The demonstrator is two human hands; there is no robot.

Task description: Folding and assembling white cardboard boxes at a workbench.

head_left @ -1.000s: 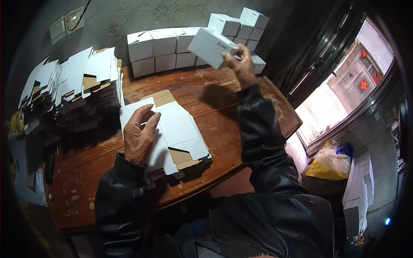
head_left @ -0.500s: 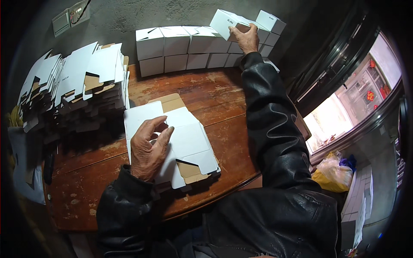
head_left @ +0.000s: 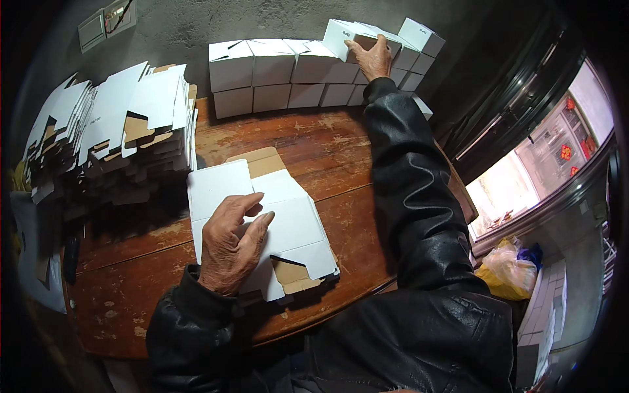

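My right hand (head_left: 373, 57) reaches out to the far row of folded boxes. Its thumb and fingers grip a small white cardboard box (head_left: 338, 39), which sits level on top of the row. Closer in, my left hand (head_left: 230, 245) hovers over or rests on a short stack of flat, unfolded white box blanks (head_left: 291, 216); contact cannot be made out. The left thumb and fingers are curved and apart, with nothing between them. Brown inner cardboard shows at the cut-outs and far flap of the blanks.
Finished white boxes (head_left: 270, 59) stand in stacked rows along the grey wall. Tall piles of flat box blanks (head_left: 141, 98) occupy the left of the worn wooden table (head_left: 308, 134). A window (head_left: 544, 157) is on the right, with plastic bags (head_left: 510, 268) below it.
The box in my right hand has gone from tilted to level on the row. My left hand has shifted slightly nearer and right, its fingers still apart. The view has shifted a little.
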